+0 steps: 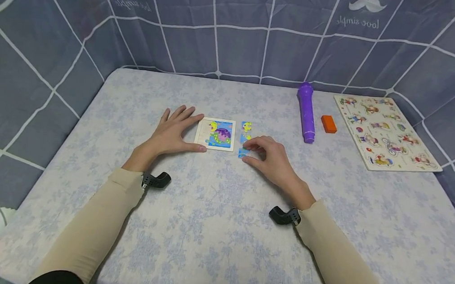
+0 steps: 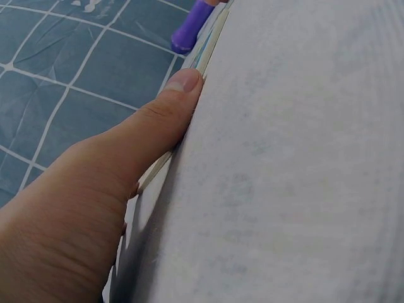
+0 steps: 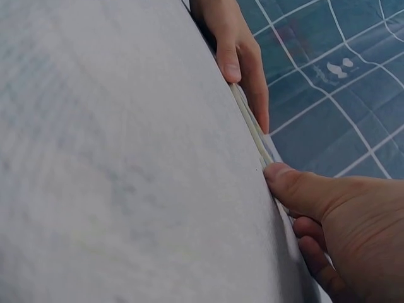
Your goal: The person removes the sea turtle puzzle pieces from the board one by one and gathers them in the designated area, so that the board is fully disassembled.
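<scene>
In the head view, a pale puzzle frame lies flat, with a purple, blue and yellow picture filling most of it and bare board at its left. My left hand spreads around the frame's left side, thumb along the lower edge, index finger at the upper left corner. Loose puzzle pieces stand in a column just right of the frame. My right hand curves over the lower ones, thumb and index fingertips at opposite edges of the lowest piece; the other fingers partly hide the pieces.
A purple microphone-shaped object and an orange block lie to the right, beyond my right hand. Farther right is a large picture board. Tile-patterned curtains border the cloth-covered table.
</scene>
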A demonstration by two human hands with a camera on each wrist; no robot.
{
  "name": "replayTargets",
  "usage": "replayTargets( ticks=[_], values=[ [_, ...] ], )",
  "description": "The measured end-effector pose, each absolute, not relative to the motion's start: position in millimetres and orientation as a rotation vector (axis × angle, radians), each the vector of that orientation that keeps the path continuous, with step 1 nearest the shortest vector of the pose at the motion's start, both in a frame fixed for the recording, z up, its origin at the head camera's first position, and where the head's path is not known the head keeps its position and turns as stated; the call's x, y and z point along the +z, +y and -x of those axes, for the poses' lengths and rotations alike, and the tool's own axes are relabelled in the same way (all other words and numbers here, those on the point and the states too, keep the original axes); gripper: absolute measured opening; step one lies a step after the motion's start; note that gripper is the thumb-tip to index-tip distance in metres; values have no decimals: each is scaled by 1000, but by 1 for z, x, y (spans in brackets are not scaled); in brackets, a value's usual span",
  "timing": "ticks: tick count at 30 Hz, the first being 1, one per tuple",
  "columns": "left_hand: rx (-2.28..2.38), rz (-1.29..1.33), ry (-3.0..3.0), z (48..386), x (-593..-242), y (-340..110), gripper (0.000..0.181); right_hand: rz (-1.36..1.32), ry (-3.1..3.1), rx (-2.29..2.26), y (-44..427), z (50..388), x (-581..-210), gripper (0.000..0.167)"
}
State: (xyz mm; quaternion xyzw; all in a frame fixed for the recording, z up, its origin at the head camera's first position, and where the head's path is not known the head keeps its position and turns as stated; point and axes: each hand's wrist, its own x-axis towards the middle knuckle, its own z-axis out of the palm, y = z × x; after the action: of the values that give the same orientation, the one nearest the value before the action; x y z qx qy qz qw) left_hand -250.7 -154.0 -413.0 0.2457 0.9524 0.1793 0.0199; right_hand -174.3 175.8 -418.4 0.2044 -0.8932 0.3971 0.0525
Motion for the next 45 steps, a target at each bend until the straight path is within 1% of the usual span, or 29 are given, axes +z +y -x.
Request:
replayTargets(
  ticks=[16,24,30,34,39,42,45],
  values=[
    [565,-747,2955,247,-410,-153,108,-621,-2729,1201,177,174,-415,31],
    [568,-745,2953,248,-411,-155,108,-599,-2704,1222,176,175,-416,33],
    [565,-750,2954,249,-411,-154,108,-580,-2635,1249,171,180,-409,24],
    [572,-740,2954,248,-410,-153,108,-605,-2619,1242,159,190,-402,20],
    [583,-745,2944,248,-410,-153,109,-622,-2634,1242,131,209,-398,21],
    [593,-748,2936,248,-410,-153,108,-572,-2627,1257,108,221,-394,22],
    [590,-748,2940,248,-410,-154,108,-467,-2630,1230,84,235,-392,20]
  ],
)
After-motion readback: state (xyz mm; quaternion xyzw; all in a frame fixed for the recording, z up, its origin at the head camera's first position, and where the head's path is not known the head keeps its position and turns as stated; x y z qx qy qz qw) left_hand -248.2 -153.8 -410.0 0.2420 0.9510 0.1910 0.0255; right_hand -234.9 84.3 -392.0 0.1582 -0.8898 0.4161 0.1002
